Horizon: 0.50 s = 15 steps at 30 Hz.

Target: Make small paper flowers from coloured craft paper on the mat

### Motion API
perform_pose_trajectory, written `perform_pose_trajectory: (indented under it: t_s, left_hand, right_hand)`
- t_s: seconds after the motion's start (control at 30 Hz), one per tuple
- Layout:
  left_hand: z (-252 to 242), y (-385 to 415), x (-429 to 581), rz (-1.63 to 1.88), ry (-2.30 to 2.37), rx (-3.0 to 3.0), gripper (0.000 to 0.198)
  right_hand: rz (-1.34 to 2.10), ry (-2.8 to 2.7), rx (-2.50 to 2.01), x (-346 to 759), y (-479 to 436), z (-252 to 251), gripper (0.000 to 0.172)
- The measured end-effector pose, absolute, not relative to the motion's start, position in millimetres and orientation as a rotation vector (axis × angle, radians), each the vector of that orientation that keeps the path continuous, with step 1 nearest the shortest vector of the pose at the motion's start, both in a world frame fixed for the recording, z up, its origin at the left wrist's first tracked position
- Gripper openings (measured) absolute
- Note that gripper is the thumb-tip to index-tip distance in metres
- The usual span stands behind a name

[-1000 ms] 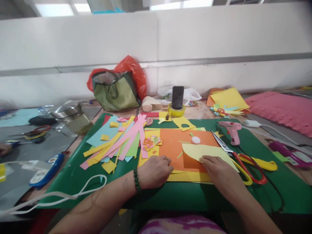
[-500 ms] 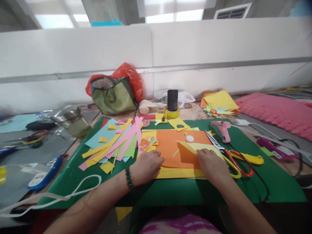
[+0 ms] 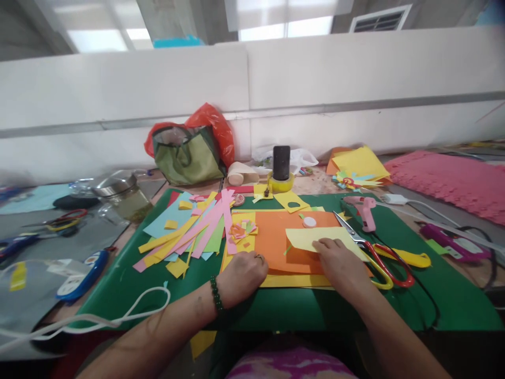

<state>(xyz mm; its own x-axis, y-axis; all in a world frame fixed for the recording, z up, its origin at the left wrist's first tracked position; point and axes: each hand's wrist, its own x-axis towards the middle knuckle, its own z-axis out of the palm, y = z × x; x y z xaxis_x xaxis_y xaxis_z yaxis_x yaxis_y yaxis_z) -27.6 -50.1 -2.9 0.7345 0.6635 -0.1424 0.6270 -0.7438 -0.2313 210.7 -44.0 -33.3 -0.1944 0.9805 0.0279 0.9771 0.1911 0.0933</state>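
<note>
My left hand (image 3: 243,274) rests as a loose fist on the left edge of an orange paper sheet (image 3: 276,239), a ring on one finger and a dark bead bracelet on the wrist. My right hand (image 3: 336,261) lies on a pale yellow paper piece (image 3: 303,238) that sits on the orange sheet, fingertips pressing its lower edge. A brighter yellow sheet (image 3: 294,281) lies under the orange one. All rest on a green mat (image 3: 126,287).
Red-and-yellow scissors (image 3: 379,260) lie just right of my right hand, a pink glue gun (image 3: 365,209) behind them. Coloured paper strips (image 3: 189,231) pile up at the left. A phone on a tape roll (image 3: 281,169), a green bag (image 3: 185,152) and white cables (image 3: 98,316) surround the mat.
The pale yellow piece, lifted and folded half a second ago, now lies flatter on the orange sheet under my right hand. My left hand has stayed about where it was.
</note>
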Motion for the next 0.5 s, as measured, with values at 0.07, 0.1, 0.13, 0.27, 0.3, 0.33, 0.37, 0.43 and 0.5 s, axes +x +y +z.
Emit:
perform_pose_trajectory:
  t_s: [0.07, 0.1, 0.13, 0.27, 0.3, 0.33, 0.37, 0.43, 0.5]
  left_hand:
    - [-0.8, -55.0, -27.8, 0.284, -1.013, -2.762, 0.015]
    - [0.0, -57.8, -28.0, 0.268, -0.997, -2.765, 0.014]
    - [0.5, -60.6, -28.3, 0.247, -0.982, -2.769, 0.014]
    - [-0.3, -71.4, -31.0, 0.123, -0.959, -2.762, 0.014]
    - [-1.0, -73.9, -32.0, 0.09, -0.956, -2.763, 0.015]
    - [-1.6, -76.2, -33.0, 0.061, -0.952, -2.769, 0.016]
    - [-2.3, -78.5, -33.9, 0.036, -0.947, -2.78, 0.016]
    - [-3.1, -82.9, -35.7, -0.003, -0.93, -2.808, 0.018]
    - [-3.6, -87.0, -37.6, -0.04, -0.913, -2.825, 0.019]
  right_hand:
    - [0.167, 2.32, 1.992, 212.7, -42.7, -25.2, 0.04]
    - [0.17, 2.282, 1.998, 213.2, -42.1, -21.1, 0.04]
    - [0.166, 2.245, 2.003, 213.4, -41.6, -17.5, 0.04]
    - [0.126, 2.137, 2.027, 213.0, -39.3, -10.9, 0.038]
    - [0.122, 2.129, 2.033, 213.5, -38.5, -10.9, 0.038]
    - [0.127, 2.13, 2.039, 214.5, -37.8, -11.3, 0.038]
    - [0.14, 2.139, 2.041, 216.2, -36.9, -11.6, 0.039]
    - [0.184, 2.154, 2.053, 221.3, -34.9, -11.5, 0.038]
    - [0.224, 2.144, 2.078, 228.3, -33.1, -9.9, 0.036]
